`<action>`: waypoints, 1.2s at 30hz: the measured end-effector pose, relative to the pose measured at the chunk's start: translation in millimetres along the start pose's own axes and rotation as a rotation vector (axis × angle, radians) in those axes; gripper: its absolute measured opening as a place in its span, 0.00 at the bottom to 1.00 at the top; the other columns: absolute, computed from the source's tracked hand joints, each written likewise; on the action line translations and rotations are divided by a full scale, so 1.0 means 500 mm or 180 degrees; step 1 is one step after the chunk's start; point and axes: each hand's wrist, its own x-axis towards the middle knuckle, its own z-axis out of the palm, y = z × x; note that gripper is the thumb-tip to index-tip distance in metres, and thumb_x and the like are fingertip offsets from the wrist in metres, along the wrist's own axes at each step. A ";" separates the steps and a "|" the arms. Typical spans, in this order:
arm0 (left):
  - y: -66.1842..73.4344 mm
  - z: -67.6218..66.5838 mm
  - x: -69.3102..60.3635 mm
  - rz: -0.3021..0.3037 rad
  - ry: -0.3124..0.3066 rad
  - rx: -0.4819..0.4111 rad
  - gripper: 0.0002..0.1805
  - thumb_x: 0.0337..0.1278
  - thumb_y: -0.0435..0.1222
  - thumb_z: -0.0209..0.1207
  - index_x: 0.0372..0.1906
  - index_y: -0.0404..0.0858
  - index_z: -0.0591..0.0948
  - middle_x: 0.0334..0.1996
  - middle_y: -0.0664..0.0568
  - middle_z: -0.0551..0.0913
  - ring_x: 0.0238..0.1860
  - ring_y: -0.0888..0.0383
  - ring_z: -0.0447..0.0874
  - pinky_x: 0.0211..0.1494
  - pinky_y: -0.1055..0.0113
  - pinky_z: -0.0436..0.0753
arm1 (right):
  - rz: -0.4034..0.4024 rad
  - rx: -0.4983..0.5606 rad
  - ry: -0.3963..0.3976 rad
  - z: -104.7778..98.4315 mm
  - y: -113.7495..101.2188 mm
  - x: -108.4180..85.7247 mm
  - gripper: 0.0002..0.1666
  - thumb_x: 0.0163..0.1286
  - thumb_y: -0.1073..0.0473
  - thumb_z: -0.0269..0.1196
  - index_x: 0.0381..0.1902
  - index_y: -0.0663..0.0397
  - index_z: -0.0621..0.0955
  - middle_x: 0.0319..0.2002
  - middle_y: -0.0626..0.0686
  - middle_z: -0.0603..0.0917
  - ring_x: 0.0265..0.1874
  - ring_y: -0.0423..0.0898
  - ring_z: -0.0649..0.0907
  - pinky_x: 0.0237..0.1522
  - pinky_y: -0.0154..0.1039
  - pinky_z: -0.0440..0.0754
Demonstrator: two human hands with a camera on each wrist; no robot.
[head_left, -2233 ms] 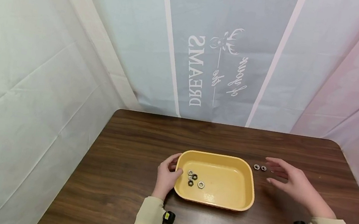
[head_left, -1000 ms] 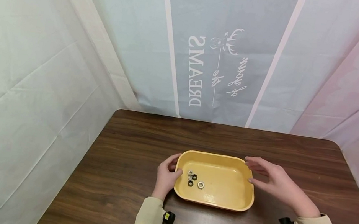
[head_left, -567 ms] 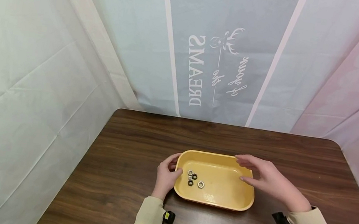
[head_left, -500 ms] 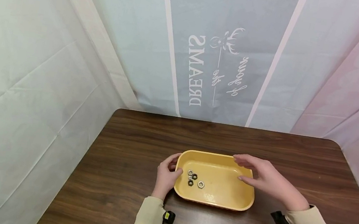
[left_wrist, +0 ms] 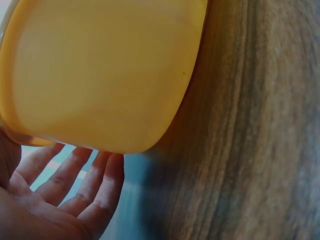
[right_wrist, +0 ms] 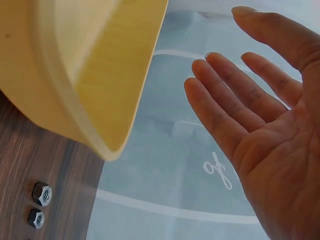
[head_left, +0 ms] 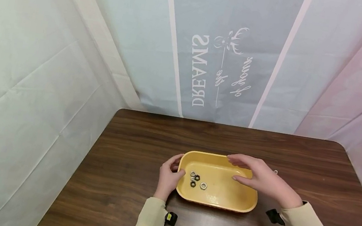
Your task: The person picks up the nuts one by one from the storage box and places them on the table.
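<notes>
A yellow rectangular tray (head_left: 213,205) stands on the table, its near wall also large in the left wrist view. Several silver and dark nuts, one of them a silver nut (head_left: 203,186), lie in its left half. My left hand (head_left: 168,177) grips the left end, thumb over the rim and fingers against the outside wall. Above the tray's right part hovers my right hand (head_left: 262,179), fingers and thumb apart, palm bare in the right wrist view. Two nuts, a larger one (right_wrist: 42,193) and a smaller one (right_wrist: 36,218), lie on the table beyond the tray's right end.
The brown wooden table (head_left: 142,138) has rounded back corners. Behind it hangs a grey-blue cloth (head_left: 238,12) with mirrored white lettering, and pale cloth sides stand left and right. A black wrist strap piece (head_left: 171,218) shows by the left sleeve.
My right hand has moved left from beside the nuts on the table to above the tray. The left hand keeps its grip. The view has shifted slightly.
</notes>
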 end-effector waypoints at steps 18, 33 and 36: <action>0.000 -0.003 0.000 0.0013 -0.0004 0.0017 0.30 0.41 0.21 0.60 0.54 0.47 0.82 0.42 0.50 0.83 0.36 0.54 0.82 0.34 0.65 0.82 | -0.0038 0.0153 -0.0101 0.014 -0.002 0.059 0.34 0.55 0.65 0.71 0.61 0.58 0.74 0.53 0.51 0.81 0.52 0.47 0.80 0.52 0.44 0.78; -0.001 0.001 0.001 0.0021 -0.0009 -0.0048 0.30 0.42 0.21 0.61 0.56 0.44 0.81 0.44 0.46 0.83 0.37 0.50 0.82 0.34 0.64 0.82 | -0.0184 0.0264 -0.0234 0.042 0.004 0.112 0.32 0.55 0.66 0.71 0.59 0.57 0.76 0.53 0.53 0.81 0.51 0.46 0.79 0.52 0.46 0.77; -0.001 0.000 0.001 -0.0019 -0.0005 0.0011 0.30 0.42 0.21 0.61 0.54 0.47 0.82 0.43 0.50 0.83 0.36 0.54 0.81 0.34 0.66 0.82 | -0.0226 0.0289 -0.0286 0.051 0.007 0.122 0.32 0.55 0.66 0.71 0.59 0.58 0.76 0.53 0.54 0.81 0.51 0.47 0.79 0.53 0.46 0.76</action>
